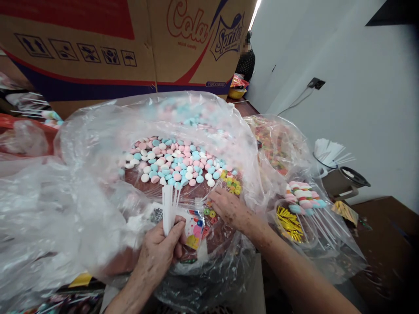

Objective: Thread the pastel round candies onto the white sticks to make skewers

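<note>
A bundle of white sticks (pixel 168 207) stands upright in my left hand (pixel 165 244), whose fingers are wrapped round its lower part. My right hand (pixel 227 207) is beside small yellow and green ring candies (pixel 233 183), fingers bent together; whatever lies between the fingertips is too small to make out. Pink, blue and white round candies (pixel 176 163) are spread in a large clear plastic bag (pixel 98 126) beyond both hands. Between the hands lies a printed packet with coloured dots (pixel 194 229). More ring candies (pixel 211 213) lie just below my right hand.
Behind the bag stands a large cardboard box (pixel 131 52). At the right are skewered candies (pixel 303 196), a tub of gold twist ties (pixel 290 223), a bag of orange and green candies (pixel 278 139) and a container of white sticks (pixel 329 152). Another person (pixel 247 61) is in the background.
</note>
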The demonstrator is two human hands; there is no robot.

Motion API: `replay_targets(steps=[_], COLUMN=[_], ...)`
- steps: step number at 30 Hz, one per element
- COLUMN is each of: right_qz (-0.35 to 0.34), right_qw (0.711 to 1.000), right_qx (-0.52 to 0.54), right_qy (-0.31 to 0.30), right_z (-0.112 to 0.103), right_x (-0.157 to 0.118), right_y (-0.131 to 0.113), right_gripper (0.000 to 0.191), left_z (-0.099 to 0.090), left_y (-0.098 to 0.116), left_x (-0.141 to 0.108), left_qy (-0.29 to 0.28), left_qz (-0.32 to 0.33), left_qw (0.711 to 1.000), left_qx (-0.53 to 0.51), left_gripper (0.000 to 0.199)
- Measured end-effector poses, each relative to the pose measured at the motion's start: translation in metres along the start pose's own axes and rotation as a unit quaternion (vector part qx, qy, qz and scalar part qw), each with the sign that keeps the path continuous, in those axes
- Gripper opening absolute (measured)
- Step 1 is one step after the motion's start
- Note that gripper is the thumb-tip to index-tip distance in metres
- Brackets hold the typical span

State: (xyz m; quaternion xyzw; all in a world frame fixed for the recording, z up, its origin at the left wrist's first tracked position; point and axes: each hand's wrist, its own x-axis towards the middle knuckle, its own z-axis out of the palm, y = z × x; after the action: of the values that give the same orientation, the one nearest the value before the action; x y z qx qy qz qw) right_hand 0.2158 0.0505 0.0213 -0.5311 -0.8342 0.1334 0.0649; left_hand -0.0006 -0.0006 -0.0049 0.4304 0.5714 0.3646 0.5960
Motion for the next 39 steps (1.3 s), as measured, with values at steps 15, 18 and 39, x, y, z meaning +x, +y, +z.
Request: replay_targets(steps=[15, 18, 39], right_qz=[-0.008, -0.035, 0.218], right_qw=[0.998, 0.999, 0.615], right_qx=[0.054, 0.015, 0.72], right_qy=[0.013, 0.015, 0.236], right_z=[0.004, 0.011, -0.05], right_x=[0.002, -0.001, -0.001], right_y=[-0.003, -0.001, 0.019], right_gripper=[0.018, 0.023, 0.029], left_z=[-0.002, -0.002, 0.004], left_y=[-0.001, -0.002, 0.002], left_x=[0.0, -0.001, -0.003], left_qy=[0.0, 0.003, 0.023], left_qz=[0.0, -0.003, -0.011], left_qw=[1.0, 1.0, 1.0], left_qx=[0.009, 0.011, -0.014], left_gripper=[0.038, 0.04, 0.041])
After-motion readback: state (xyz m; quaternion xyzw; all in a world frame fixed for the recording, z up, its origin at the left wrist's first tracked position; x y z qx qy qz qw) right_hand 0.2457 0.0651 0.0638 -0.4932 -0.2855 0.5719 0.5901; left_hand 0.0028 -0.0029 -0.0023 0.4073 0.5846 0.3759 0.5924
